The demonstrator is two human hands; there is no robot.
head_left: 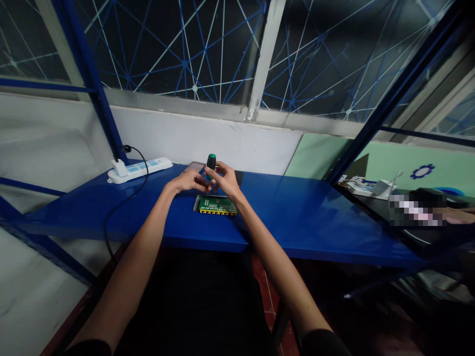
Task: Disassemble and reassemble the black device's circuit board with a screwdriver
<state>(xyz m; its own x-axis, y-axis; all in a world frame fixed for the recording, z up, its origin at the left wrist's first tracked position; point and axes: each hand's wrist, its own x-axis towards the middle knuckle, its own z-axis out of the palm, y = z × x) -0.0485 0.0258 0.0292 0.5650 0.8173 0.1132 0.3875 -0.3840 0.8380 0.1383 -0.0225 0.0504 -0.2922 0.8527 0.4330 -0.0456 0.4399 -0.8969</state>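
Observation:
In the head view, a screwdriver point(211, 162) with a black and green handle stands upright above a green circuit board point(217, 203). My right hand point(225, 179) has its thumb and fingers closed round the handle. Close beside it, my left hand point(191, 181) curls its fingers in toward the lower end of the screwdriver; what is between those fingertips is too small to make out. The board lies flat on the blue table, with a yellow strip along its near edge. Both hands hide its far side and the screwdriver's tip.
A phone point(196, 167) lies behind my left hand. At the left stands a white power strip point(143, 169), its black cable point(124, 200) running over the edge of the blue table point(293, 212). Blue uprights frame both sides. At far right are a white device point(384, 187) and another person's arm point(460, 216).

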